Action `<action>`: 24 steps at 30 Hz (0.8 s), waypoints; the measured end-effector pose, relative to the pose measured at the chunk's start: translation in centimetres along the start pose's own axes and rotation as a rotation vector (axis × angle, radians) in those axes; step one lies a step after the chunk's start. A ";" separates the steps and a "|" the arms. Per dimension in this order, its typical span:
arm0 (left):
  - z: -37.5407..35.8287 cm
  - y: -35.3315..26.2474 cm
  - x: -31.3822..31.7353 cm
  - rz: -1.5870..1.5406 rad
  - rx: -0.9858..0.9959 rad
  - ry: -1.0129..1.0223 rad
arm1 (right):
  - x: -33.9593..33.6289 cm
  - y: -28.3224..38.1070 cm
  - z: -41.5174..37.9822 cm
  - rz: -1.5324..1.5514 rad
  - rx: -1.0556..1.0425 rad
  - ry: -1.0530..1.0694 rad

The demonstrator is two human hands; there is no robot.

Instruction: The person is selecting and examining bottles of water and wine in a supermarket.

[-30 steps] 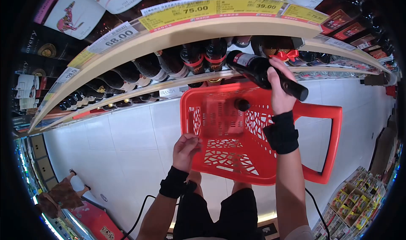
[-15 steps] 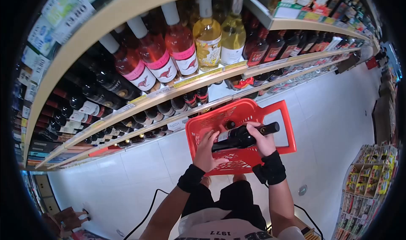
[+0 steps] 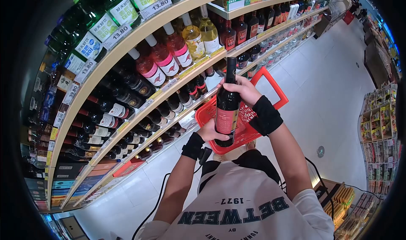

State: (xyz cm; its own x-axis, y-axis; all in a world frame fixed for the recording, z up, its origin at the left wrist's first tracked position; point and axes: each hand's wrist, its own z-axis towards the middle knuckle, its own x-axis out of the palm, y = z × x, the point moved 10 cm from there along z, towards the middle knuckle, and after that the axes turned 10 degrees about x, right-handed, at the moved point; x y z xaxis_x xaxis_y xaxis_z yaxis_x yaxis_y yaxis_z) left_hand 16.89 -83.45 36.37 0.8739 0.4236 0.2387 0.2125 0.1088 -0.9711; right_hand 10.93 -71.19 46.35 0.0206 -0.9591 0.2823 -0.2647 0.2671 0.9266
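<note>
A dark wine bottle (image 3: 226,98) with a red label stands nearly upright in front of me, held in both hands. My right hand (image 3: 243,91) wraps round its neck and shoulder. Lower down, my left hand (image 3: 211,131) grips the side near the base, its thumb across the front below the label. Behind and beneath the bottle is a red plastic shopping basket (image 3: 205,118), its handle (image 3: 279,81) sticking out to the upper right. The bottle and my hands hide much of the basket's inside.
A curved shelf unit runs along the left and back, with pink wine bottles (image 3: 150,70), yellow wine bottles (image 3: 193,39) and green bottles (image 3: 120,7) above price tags. To the right are a snack rack (image 3: 378,130) and the tiled floor (image 3: 321,96). Dark cables hang by my arms.
The bottle has turned from lying tilted over the basket to nearly upright, its red label now facing me. Both hands stay on it. My view has shifted, showing more of the upper shelf.
</note>
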 end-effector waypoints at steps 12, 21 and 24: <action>-3.7 -2.0 -1.7 0.147 0.164 -0.209 | 1.9 1.7 -2.4 -0.088 -0.131 -0.321; -6.9 -0.2 -2.3 0.346 0.211 -0.352 | 5.6 2.6 -6.0 -0.123 -0.149 -0.064; -6.9 -0.3 -2.5 0.395 0.229 -0.423 | 6.7 1.6 -6.3 -0.079 -0.169 -0.013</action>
State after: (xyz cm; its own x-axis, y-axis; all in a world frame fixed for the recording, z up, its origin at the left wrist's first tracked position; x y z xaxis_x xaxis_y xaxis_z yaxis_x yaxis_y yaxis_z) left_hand 17.70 -90.71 36.01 0.6083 0.7858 -0.1119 -0.2316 0.0409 -0.9719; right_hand 16.71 -76.60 51.30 0.0220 -0.9786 0.2046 -0.0966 0.2016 0.9747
